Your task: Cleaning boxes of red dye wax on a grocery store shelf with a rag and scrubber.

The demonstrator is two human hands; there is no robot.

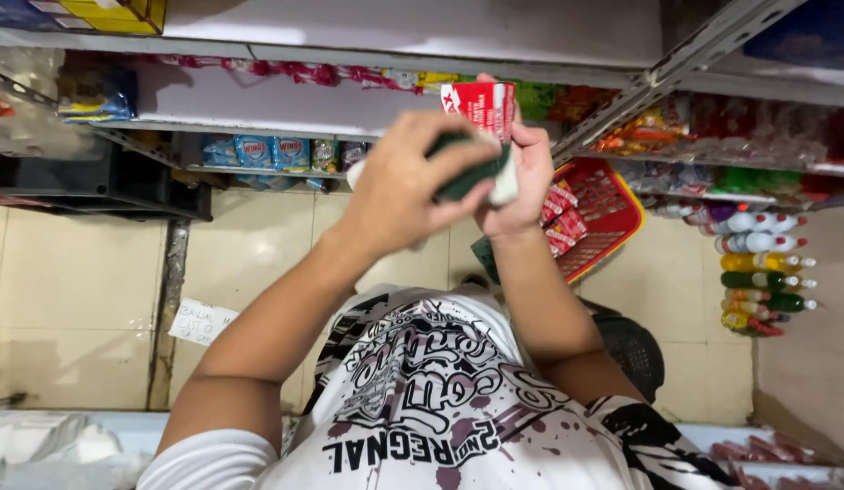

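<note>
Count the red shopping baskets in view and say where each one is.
1. The red basket sits on the tiled floor under the right-hand shelves, just right of the right hand, with small red packets inside. Others may be hidden behind the arms.

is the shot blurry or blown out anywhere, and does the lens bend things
Head view: left hand smeared by motion blur; red packet in the right hand a little soft; top shelf board glares near white; shelf rails splay outward, showing wide-angle distortion.

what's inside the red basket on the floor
The red basket holds several small red packets, piled at its left side. The right hand and forearm cover that edge, so anything there is hidden.
</note>
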